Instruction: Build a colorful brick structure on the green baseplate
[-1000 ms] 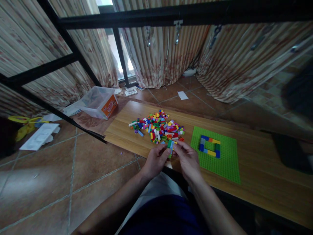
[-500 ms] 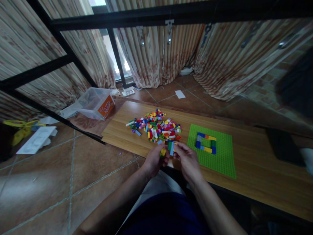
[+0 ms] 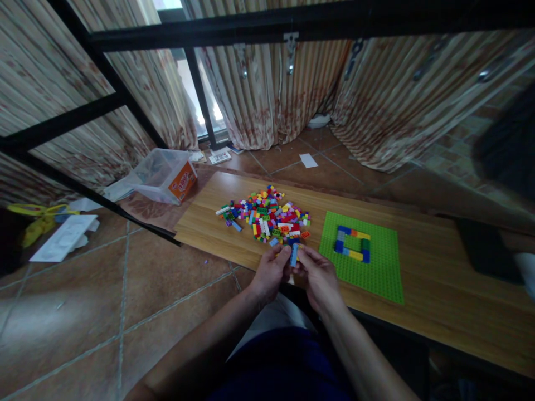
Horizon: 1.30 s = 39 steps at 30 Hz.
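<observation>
Both hands meet at the near edge of the table, just in front of a heap of loose toy bricks [image 3: 267, 216]. Between them is a light blue toy brick [image 3: 294, 255], with a bit of yellow beside it. My left hand [image 3: 271, 271] pinches at its left side, thumb on top. My right hand [image 3: 321, 274] grips it from the right with thumb and fingers. Any other bricks inside the fingers are hidden. To the right lies a green baseplate [image 3: 380, 278] carrying a square frame of blue, yellow, orange and green bricks [image 3: 356, 256].
The wooden table [image 3: 443, 289] runs from left to right. Beyond its left end stands a clear plastic bin [image 3: 154, 184] with an orange label. A dark flat object [image 3: 485, 250] lies at the right. A black metal frame [image 3: 267, 36] crosses in front of the curtains.
My hands have drawn together around the light blue brick, which now stands more upright. The yellow brick in my left hand and the green one are now mostly hidden.
</observation>
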Each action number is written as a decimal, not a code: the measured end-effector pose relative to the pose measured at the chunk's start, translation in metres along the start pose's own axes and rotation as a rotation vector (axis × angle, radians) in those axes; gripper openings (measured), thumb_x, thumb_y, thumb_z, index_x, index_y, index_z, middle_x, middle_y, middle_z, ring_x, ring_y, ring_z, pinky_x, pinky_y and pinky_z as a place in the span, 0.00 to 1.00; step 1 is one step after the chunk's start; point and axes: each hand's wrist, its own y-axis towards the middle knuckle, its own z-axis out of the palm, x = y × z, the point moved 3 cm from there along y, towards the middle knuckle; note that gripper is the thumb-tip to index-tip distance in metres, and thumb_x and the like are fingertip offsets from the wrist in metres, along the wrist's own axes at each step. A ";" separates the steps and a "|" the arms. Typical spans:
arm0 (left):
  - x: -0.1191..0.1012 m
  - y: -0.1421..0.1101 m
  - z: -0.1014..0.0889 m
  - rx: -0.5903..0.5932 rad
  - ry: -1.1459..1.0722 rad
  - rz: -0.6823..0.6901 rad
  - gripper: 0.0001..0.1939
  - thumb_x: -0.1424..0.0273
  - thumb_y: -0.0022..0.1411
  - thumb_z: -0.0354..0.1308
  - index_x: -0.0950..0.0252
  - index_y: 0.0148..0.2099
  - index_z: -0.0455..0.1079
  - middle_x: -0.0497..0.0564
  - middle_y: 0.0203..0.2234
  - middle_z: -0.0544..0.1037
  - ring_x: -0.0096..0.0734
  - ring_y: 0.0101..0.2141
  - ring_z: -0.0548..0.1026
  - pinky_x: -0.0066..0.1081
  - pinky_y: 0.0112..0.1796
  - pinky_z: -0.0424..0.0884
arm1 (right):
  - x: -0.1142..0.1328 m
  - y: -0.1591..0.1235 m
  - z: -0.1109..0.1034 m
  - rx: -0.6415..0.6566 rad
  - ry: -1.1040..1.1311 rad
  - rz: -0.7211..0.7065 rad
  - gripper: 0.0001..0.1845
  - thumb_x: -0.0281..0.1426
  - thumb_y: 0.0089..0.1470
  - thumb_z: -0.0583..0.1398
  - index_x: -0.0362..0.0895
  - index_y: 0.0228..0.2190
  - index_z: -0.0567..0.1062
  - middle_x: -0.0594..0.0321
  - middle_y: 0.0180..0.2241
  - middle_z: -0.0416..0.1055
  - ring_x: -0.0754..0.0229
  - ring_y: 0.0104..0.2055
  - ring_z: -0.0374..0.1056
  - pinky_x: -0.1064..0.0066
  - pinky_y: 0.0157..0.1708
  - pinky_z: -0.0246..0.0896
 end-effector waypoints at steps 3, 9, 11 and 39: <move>-0.002 -0.002 -0.002 0.006 -0.045 -0.040 0.21 0.53 0.51 0.64 0.65 0.33 0.66 0.43 0.19 0.68 0.17 0.17 0.61 0.20 0.18 0.49 | 0.000 -0.001 0.000 -0.001 0.013 0.025 0.20 0.42 0.33 0.73 0.44 0.28 0.79 0.70 0.18 0.69 0.71 0.19 0.59 0.77 0.21 0.55; -0.006 -0.004 -0.001 0.071 0.027 0.017 0.22 0.55 0.45 0.70 0.66 0.34 0.69 0.43 0.19 0.70 0.18 0.18 0.63 0.20 0.19 0.51 | -0.001 0.001 -0.003 -0.038 -0.047 -0.022 0.22 0.43 0.32 0.73 0.44 0.30 0.80 0.69 0.20 0.70 0.70 0.20 0.59 0.77 0.20 0.54; -0.005 -0.004 -0.001 0.092 0.025 0.040 0.24 0.56 0.43 0.72 0.67 0.35 0.71 0.44 0.19 0.71 0.18 0.18 0.65 0.20 0.20 0.53 | -0.002 0.001 -0.004 -0.036 -0.064 -0.029 0.23 0.43 0.32 0.73 0.44 0.30 0.80 0.68 0.22 0.72 0.70 0.21 0.60 0.76 0.21 0.55; -0.055 0.076 -0.020 -0.217 0.381 0.339 0.09 0.65 0.59 0.61 0.66 0.37 0.74 0.49 0.27 0.75 0.25 0.25 0.70 0.24 0.29 0.66 | 0.016 0.083 0.010 0.060 -0.964 -0.565 0.22 0.38 0.54 0.57 0.42 0.47 0.77 0.54 0.38 0.79 0.53 0.39 0.74 0.58 0.43 0.67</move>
